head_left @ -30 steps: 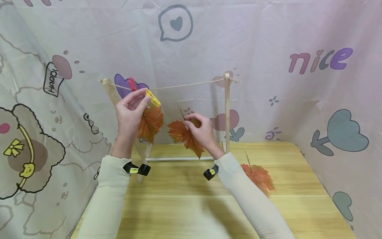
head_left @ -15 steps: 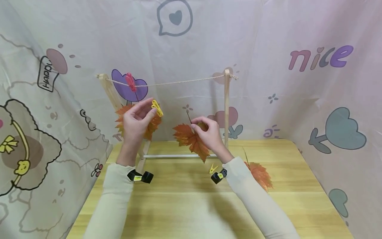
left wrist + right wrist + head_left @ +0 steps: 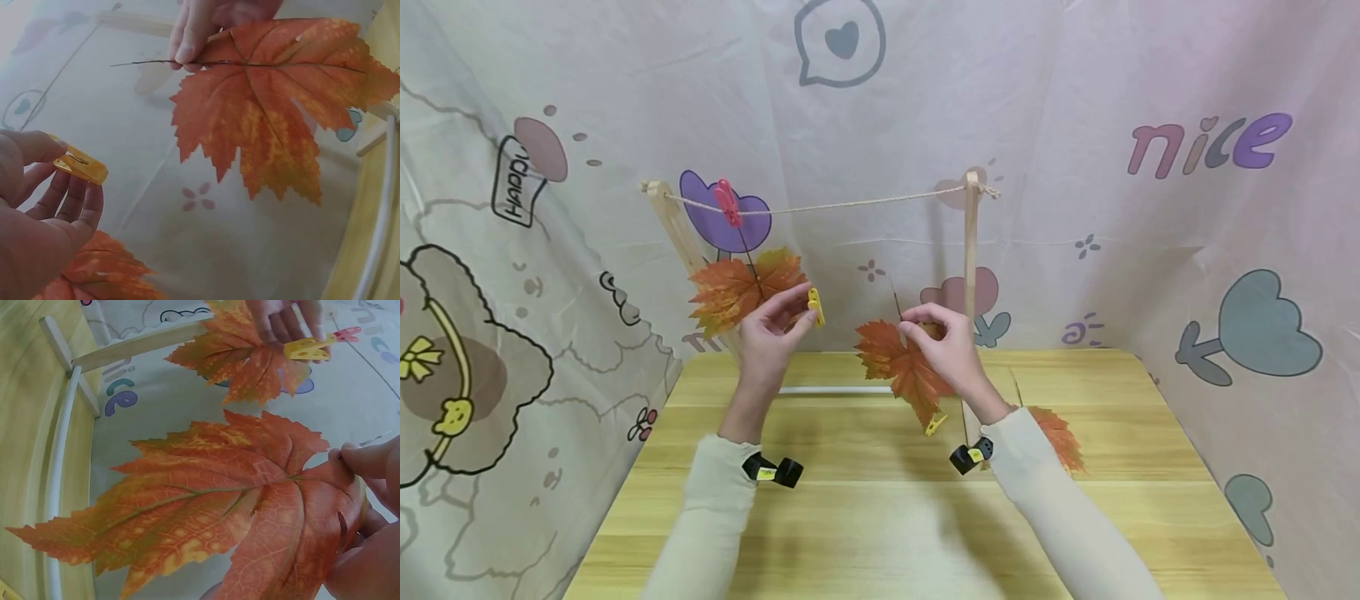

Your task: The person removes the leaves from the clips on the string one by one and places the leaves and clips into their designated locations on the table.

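Observation:
My left hand [image 3: 775, 333] pinches a yellow clothespin [image 3: 816, 307] between thumb and fingers, below the string. My right hand [image 3: 946, 346] holds an orange maple leaf [image 3: 898, 358] by its thin dark stem, which points upward; the leaf hangs under the fingertips. In the left wrist view the stem and leaf [image 3: 262, 94] show well apart from the yellow clothespin [image 3: 81, 165]. Behind my left hand, another orange leaf [image 3: 737, 292] hangs by its stem from a pink clothespin [image 3: 727, 202] clipped on the string [image 3: 857, 204].
Two wooden posts [image 3: 972, 250] hold the string, with a white rod [image 3: 835, 390] low between them. On the wooden table [image 3: 865, 533] lie another yellow clothespin [image 3: 936, 425] under the held leaf and a third leaf [image 3: 1056, 433] by my right forearm. A printed cloth hangs behind.
My left hand has come down from the string and moved right with the yellow clothespin, uncovering the pink one. My right hand has shifted right and slightly down with its leaf.

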Available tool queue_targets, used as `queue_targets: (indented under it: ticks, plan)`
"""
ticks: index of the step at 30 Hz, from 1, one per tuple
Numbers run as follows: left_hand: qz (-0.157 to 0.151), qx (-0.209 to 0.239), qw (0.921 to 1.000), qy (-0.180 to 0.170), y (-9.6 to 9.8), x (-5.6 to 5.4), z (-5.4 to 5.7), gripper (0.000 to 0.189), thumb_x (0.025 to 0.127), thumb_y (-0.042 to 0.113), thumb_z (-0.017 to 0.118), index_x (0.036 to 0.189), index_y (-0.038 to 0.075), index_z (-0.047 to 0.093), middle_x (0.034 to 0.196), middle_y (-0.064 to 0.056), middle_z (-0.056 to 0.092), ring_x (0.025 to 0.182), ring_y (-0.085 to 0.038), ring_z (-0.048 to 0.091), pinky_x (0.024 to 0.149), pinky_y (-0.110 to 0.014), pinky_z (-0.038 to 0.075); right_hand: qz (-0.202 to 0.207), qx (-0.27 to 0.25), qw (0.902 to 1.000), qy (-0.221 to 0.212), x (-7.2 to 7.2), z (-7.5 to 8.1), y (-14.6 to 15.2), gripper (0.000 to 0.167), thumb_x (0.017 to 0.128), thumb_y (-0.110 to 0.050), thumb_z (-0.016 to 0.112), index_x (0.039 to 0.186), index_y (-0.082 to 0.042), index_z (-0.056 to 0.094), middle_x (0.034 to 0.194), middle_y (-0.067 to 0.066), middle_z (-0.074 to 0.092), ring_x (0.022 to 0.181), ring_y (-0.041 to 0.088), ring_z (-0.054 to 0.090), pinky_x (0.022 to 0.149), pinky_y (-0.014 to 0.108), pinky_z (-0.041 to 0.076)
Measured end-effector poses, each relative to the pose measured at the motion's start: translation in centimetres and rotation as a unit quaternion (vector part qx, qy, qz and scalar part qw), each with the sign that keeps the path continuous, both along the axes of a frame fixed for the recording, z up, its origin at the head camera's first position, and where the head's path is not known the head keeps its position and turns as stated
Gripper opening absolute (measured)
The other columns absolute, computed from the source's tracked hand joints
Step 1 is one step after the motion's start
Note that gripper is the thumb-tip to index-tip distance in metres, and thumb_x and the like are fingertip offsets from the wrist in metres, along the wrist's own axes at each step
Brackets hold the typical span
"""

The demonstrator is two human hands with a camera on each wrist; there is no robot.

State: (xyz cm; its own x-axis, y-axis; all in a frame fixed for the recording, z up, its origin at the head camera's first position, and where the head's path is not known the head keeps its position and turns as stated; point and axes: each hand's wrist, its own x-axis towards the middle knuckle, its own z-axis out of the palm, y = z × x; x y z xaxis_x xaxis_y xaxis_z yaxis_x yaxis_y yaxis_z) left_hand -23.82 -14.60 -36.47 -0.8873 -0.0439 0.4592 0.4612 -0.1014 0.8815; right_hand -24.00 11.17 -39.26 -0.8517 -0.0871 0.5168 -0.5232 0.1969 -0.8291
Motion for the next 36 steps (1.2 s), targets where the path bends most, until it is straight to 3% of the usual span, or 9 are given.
queue_targets:
  ticks: [8, 13, 23, 28, 36]
  plan:
    - [-0.004, 0.003, 0.9996, -0.026, 0.7, 0.8, -2.0, 0.039, 0.090, -0.013, 0.071, 0.128, -0.009, 0.065, 0.121, -0.020, 0.068, 0.105, -0.019, 0.067, 0.090, -0.025, 0.057, -0.009, 0.004, 0.9999, -0.006, 0.9, -1.2, 1.7, 0.010, 0.095, -0.013, 0.075, 0.103, -0.008, 0.077, 0.096, 0.007, 0.075, 0.079, 0.018, 0.063, 0.066, 0.023, 0.048]
    - [-0.004, 0.017, 0.9992, -0.037, 1.2, 1.2, -3.6, 0.039, 0.088, -0.014, 0.072, 0.126, -0.011, 0.065, 0.120, -0.022, 0.067, 0.102, -0.018, 0.068, 0.089, -0.026, 0.057, -0.016, 0.006, 0.9997, -0.019, 1.6, -1.9, 2.8, 0.008, 0.096, -0.014, 0.075, 0.103, -0.010, 0.077, 0.096, 0.004, 0.074, 0.076, 0.017, 0.060, 0.062, 0.023, 0.046]
    - [-0.008, 0.012, 0.9982, -0.058, 1.9, 2.0, -6.5, 0.037, 0.087, -0.013, 0.074, 0.124, -0.011, 0.067, 0.119, -0.029, 0.065, 0.100, -0.019, 0.067, 0.085, -0.025, 0.058, -0.032, -0.003, 0.9984, -0.046, 3.1, -3.0, 4.5, 0.010, 0.095, -0.012, 0.075, 0.102, -0.006, 0.077, 0.095, 0.010, 0.073, 0.070, 0.016, 0.056, 0.059, 0.023, 0.044]
    - [0.002, 0.021, 0.9969, -0.076, 2.3, 2.2, -8.0, 0.037, 0.085, -0.018, 0.073, 0.121, -0.012, 0.068, 0.114, -0.031, 0.065, 0.094, -0.018, 0.067, 0.079, -0.023, 0.059, -0.049, -0.022, 0.9970, -0.055, 3.3, -4.4, 5.7, 0.013, 0.095, -0.011, 0.075, 0.104, -0.001, 0.076, 0.097, 0.012, 0.073, 0.080, 0.014, 0.062, 0.064, 0.021, 0.048]
    - [0.022, 0.025, 0.9944, -0.100, 3.5, 3.4, -11.1, 0.037, 0.083, -0.020, 0.072, 0.119, -0.018, 0.065, 0.113, -0.033, 0.065, 0.093, -0.018, 0.066, 0.075, -0.021, 0.059, -0.075, -0.032, 0.9905, -0.111, 3.9, -5.8, 7.7, 0.020, 0.094, -0.009, 0.076, 0.109, 0.004, 0.074, 0.106, 0.018, 0.072, 0.089, 0.008, 0.062, 0.071, 0.017, 0.048]
